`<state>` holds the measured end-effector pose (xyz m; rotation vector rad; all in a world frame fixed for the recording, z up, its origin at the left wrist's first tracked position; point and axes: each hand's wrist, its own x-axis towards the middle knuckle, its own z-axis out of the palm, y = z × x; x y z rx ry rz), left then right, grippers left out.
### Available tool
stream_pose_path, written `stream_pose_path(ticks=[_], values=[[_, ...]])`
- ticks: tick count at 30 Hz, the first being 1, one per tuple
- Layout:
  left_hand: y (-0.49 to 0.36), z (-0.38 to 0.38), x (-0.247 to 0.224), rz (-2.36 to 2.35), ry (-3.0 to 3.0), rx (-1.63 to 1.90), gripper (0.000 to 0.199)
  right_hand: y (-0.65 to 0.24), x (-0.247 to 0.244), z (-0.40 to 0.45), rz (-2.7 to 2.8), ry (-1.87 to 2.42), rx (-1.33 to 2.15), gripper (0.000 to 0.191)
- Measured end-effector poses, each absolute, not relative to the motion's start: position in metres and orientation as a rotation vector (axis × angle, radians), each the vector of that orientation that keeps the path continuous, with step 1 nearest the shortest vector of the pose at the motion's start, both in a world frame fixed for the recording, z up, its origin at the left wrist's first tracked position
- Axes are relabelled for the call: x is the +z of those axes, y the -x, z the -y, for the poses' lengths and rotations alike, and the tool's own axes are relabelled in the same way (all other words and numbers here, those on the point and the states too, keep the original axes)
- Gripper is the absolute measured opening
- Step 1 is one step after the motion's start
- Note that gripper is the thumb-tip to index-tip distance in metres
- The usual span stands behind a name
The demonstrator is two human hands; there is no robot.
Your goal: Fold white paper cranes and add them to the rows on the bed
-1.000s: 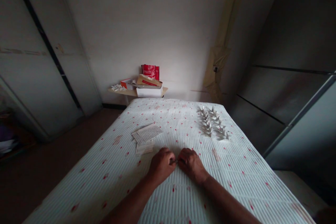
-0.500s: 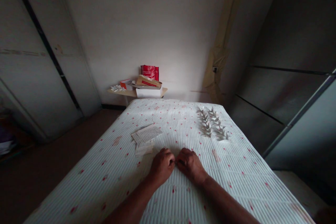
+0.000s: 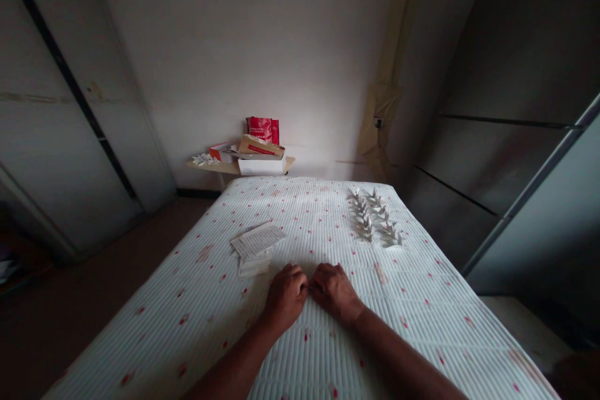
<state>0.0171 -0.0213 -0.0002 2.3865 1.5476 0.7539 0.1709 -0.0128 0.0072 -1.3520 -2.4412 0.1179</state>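
Close together over the bed, my left hand and my right hand meet with fingers curled inward. Both are closed, and whatever sits between the fingertips is hidden by them. Just beyond my left hand lies a small stack of printed paper sheets, its pieces overlapping at angles. Farther off to the right, several folded paper cranes stand in two rows.
A striped bedspread with red spots covers the bed. Past its far edge, a small table bears a white box, a red bag and white folded pieces. Cabinets stand at both sides.
The view has shifted slightly, so the scene sits a little farther left. My hands stay together with their fingers curled; little else differs.
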Motion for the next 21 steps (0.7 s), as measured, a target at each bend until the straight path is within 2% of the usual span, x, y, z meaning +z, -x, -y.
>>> stream_pose_path(ticks=[21], values=[[-0.017,0.023,0.002,-1.473,-2.424,0.84,0.016,-0.185,0.014,0.012,2.329,1.223,0.259,0.013]])
